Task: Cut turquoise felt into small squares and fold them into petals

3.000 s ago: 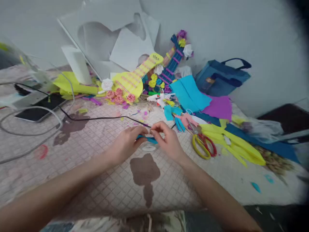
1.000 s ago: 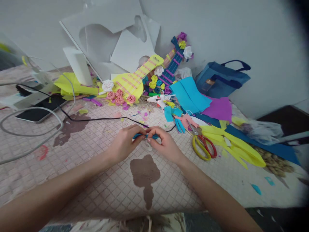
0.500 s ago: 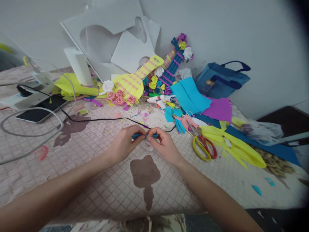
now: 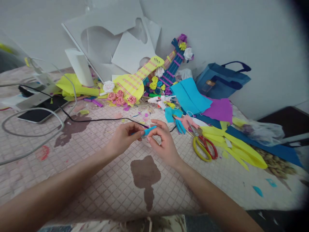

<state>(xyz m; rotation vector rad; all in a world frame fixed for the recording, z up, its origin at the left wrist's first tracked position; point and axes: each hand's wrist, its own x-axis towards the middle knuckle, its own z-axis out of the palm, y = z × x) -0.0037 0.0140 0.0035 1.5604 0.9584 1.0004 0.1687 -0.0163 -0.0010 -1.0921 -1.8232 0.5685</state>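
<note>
A small strip of blue crepe paper is held above the table's middle. My left hand pinches it between thumb and fingers from the left. At its right end my right hand has thumb and forefinger closed together, touching the strip, while the other fingers are lifted. Behind the hands runs a black cable across the quilted cloth. Scissors with one yellow and one red handle lie to the right of my right hand.
Decorated yellow and blue paper guitars lean at the back, near a white glue gun. Crepe sheets and yellow strips lie right, before a blue bag. A phone and grey cable are left.
The blue strip has turned, its right end now tilted up. My right hand's fingers have opened upward and its grip has shifted. The pale ring below the hands no longer shows clearly.
</note>
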